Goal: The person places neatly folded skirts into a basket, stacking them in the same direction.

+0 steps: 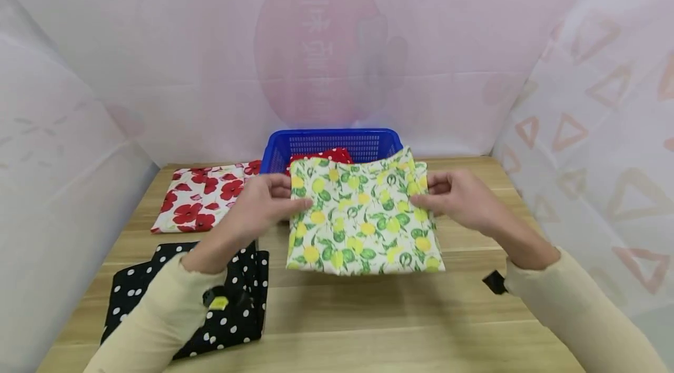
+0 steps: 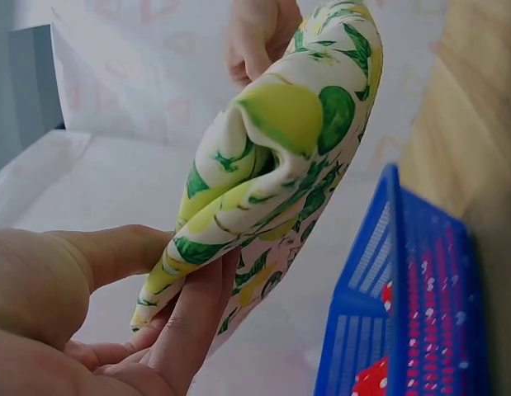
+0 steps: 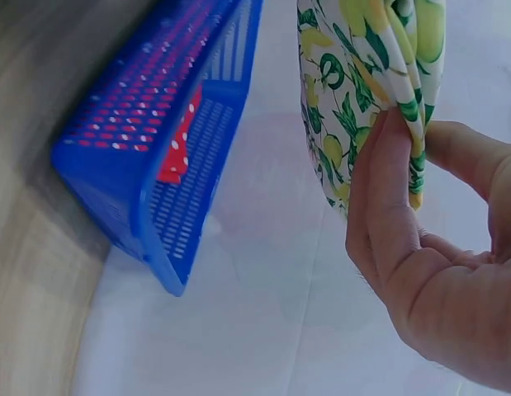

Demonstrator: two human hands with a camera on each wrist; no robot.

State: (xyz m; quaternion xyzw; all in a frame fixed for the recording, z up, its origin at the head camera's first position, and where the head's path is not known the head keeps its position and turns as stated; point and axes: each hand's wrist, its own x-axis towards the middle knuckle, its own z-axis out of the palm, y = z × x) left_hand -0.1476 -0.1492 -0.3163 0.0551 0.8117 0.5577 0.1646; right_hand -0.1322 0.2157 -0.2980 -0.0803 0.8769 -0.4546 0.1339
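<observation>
A folded white cloth with yellow lemons and green leaves (image 1: pixel 363 221) hangs in the air above the table, stretched between both hands. My left hand (image 1: pixel 263 200) pinches its left edge, thumb on the near face and fingers behind. At the opposite edge my right hand (image 1: pixel 463 197) pinches it the same way. Both wrist views show the cloth's folded layers between thumb and fingers. Behind the cloth stands a blue plastic basket (image 1: pixel 332 133), partly hidden by it. Inside the basket lies a red cloth with white dots (image 1: pixel 337 155).
A folded white cloth with red flowers (image 1: pixel 202 197) lies on the wooden table (image 1: pixel 337 326) left of the basket. Nearer, a black cloth with white dots (image 1: pixel 231 320) lies partly under my left forearm. White printed sheets (image 1: pixel 447 98) stand around the back and sides.
</observation>
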